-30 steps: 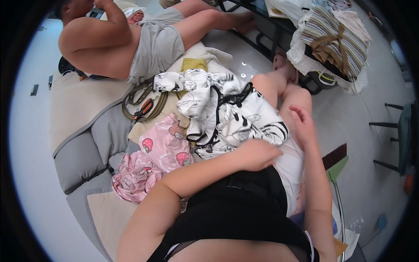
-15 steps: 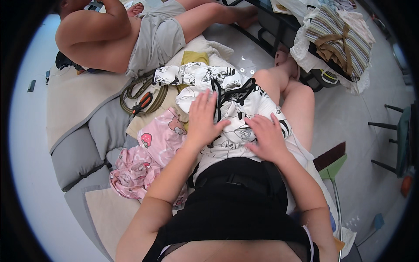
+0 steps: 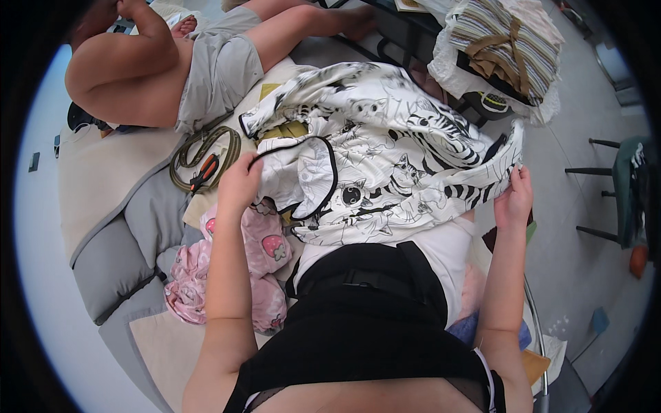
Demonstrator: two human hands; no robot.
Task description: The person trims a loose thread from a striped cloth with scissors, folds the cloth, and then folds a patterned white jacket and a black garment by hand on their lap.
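Note:
A white pajama top (image 3: 392, 172) with black cat drawings and black piping is spread out over my lap and legs. My left hand (image 3: 239, 184) pinches its black-piped edge at the left. At the far right side, the fingers of my right hand (image 3: 515, 199) are closed on another edge of the same cloth, holding it up and stretched sideways. The far part of the garment billows and is slightly blurred. Beside my left forearm lies a crumpled pink garment (image 3: 265, 241) with a strawberry print.
A coiled olive strap (image 3: 177, 160) and an orange-and-black handled tool (image 3: 204, 172) lie on the grey sofa (image 3: 113, 265). Another person (image 3: 127, 82) reclines at the upper left. Folded striped cloth (image 3: 506, 45) is stacked at the upper right. A dark chair (image 3: 626, 186) stands on the floor.
The bunched cat-print top on my lap has been opened out wide. My hands, earlier resting on it with fingers spread, have moved apart and now grip its edges.

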